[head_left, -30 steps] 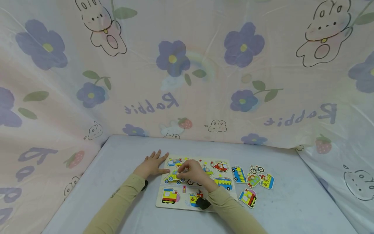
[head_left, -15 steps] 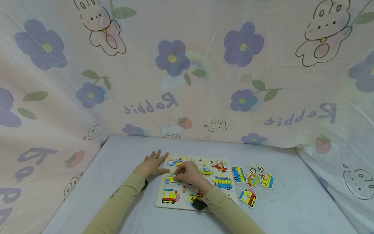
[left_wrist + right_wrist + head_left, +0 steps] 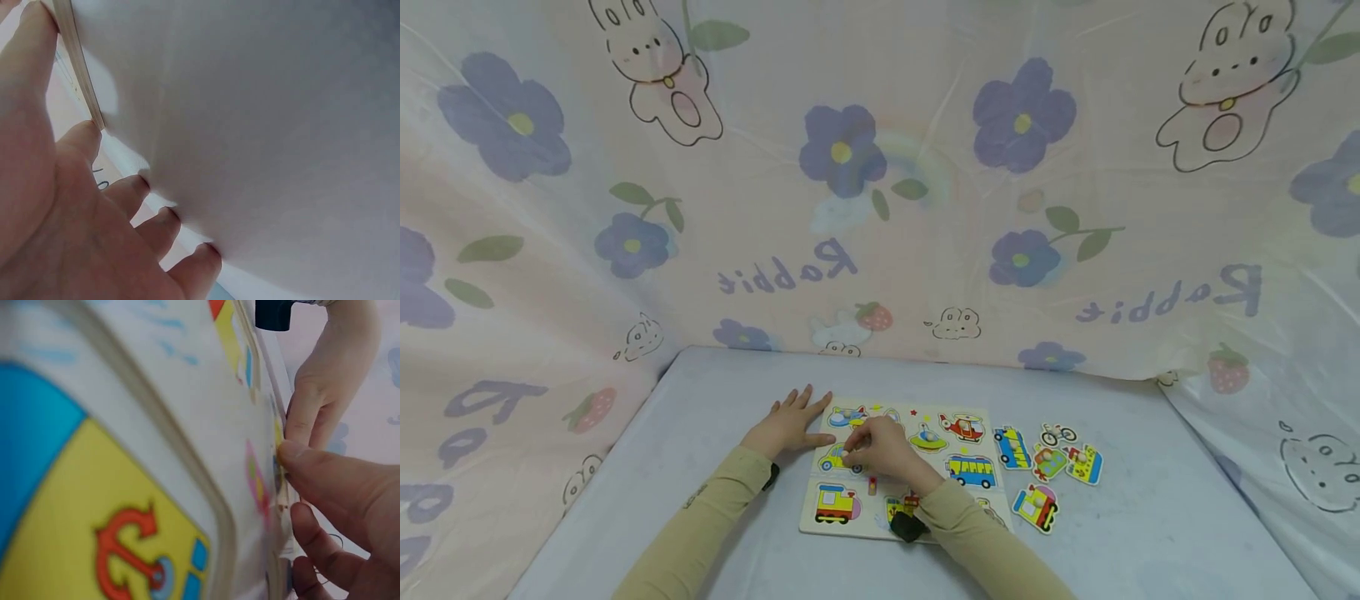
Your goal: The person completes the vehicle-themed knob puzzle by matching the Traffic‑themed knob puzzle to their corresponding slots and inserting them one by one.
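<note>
A pale wooden puzzle board (image 3: 808, 512) lies on the table, printed with vehicle pictures. My right hand (image 3: 886, 450) pinches the knob of a yellow car puzzle piece (image 3: 830, 458) with thumb and fingertips, right over the car picture at the board's left side. The fingers cover part of the car. My left hand (image 3: 785, 425) rests with spread fingers at the board's upper left, its thumb reaching to the edge. In the left wrist view its fingertips touch the white surface beside the board's edge (image 3: 81, 65). A ship picture (image 3: 125, 531) fills the near side of the right wrist view.
Right of the board lie loose pieces: a bus (image 3: 1013, 448), a motorbike (image 3: 1058, 434), a green-and-red piece (image 3: 1049, 462), a ship (image 3: 1086, 463) and a train (image 3: 1037, 507). Knobbed helicopter (image 3: 964, 427) and flying saucer (image 3: 929, 437) pieces sit on the board. A patterned curtain (image 3: 925, 250) surrounds the table.
My right hand has shifted slightly left and down with the car piece, which was tilted off its picture and now lines up with it. My left hand stays in place.
</note>
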A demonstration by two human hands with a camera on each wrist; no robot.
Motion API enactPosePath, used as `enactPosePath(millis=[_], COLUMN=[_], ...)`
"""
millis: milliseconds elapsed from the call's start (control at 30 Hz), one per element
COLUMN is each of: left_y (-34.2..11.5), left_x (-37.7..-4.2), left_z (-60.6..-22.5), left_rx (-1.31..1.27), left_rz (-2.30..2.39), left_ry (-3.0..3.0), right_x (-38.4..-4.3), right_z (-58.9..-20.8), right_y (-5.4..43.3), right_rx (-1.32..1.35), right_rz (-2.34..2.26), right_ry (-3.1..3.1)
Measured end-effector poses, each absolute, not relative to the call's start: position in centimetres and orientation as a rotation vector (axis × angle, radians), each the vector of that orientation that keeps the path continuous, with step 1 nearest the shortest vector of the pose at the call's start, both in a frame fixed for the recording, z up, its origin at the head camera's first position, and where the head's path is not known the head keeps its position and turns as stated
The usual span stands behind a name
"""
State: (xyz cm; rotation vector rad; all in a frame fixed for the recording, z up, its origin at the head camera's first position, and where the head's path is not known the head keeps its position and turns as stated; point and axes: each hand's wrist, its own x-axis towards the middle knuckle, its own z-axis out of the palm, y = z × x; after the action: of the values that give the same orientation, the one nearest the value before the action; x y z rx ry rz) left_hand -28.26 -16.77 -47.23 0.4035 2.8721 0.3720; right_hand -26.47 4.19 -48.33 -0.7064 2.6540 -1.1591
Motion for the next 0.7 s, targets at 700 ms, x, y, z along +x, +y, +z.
enactPosePath(millis=[700], left_y=[-16.7], left_x=[-28.4], left_z=[-47.5], left_rx=[0.395], left_rz=[0.36], left_ry=[2.867], right_x=[-26.7], right_z=[-45.3], right_y=[14.2], right_rx=[-0.773], right_rz=[-1.301], right_ry=[2.649])
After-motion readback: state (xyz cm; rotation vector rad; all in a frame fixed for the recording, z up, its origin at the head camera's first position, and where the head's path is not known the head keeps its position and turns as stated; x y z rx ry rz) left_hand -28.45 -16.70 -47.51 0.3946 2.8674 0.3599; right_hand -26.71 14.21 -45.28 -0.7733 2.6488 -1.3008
